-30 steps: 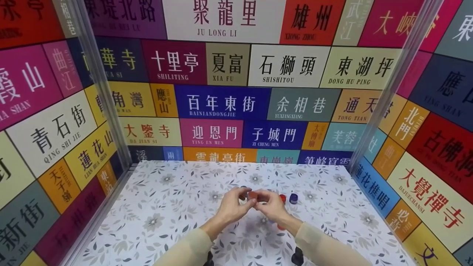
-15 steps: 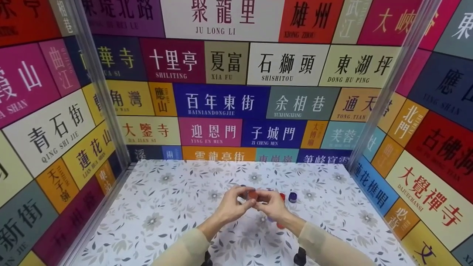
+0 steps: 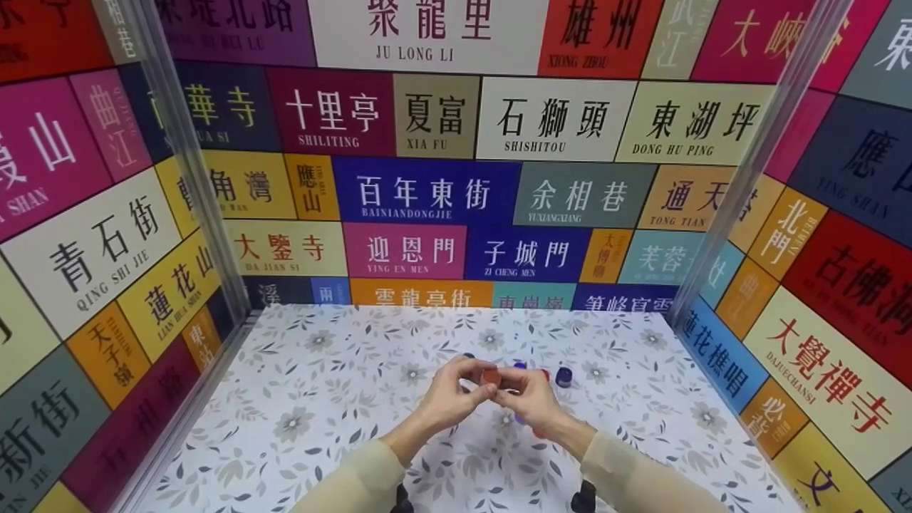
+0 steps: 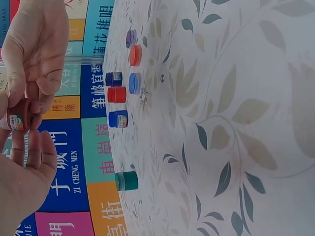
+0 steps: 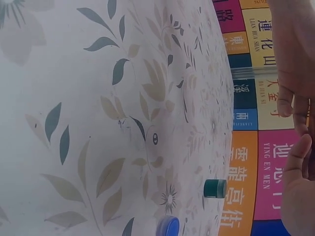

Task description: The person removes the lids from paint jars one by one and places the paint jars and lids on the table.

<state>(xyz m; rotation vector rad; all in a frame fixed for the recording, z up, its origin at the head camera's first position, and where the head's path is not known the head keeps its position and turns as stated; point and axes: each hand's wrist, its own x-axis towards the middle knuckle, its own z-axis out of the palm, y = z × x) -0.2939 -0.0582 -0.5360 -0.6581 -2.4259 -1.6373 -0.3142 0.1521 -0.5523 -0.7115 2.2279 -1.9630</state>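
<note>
In the head view, my left hand (image 3: 452, 395) and right hand (image 3: 534, 399) meet above the table, both holding one small reddish-brown paint jar (image 3: 490, 375). The left wrist view shows that jar (image 4: 19, 116) lying sideways between the two sets of fingertips, part of its printed label visible. Thumb and fingers of each hand pinch it from opposite sides. At the right wrist view's edge the jar is mostly hidden by fingers. Beyond the hands stand other paint jars: a green one (image 4: 128, 181), a blue one (image 4: 118, 119) and a red one (image 4: 117, 94).
More small jars stand toward the right: dark blue (image 3: 563, 377), light blue (image 4: 134, 83), orange-red (image 4: 135, 55) and purple (image 4: 131, 39). A floral cloth (image 3: 299, 399) covers the table. Panels printed with place names (image 3: 427, 192) enclose the back and sides.
Both hands keep hold of the brown jar at nearly the same spot. The right hand has shifted slightly right, and a blue jar behind it shows more clearly. The head view has moved a little.
</note>
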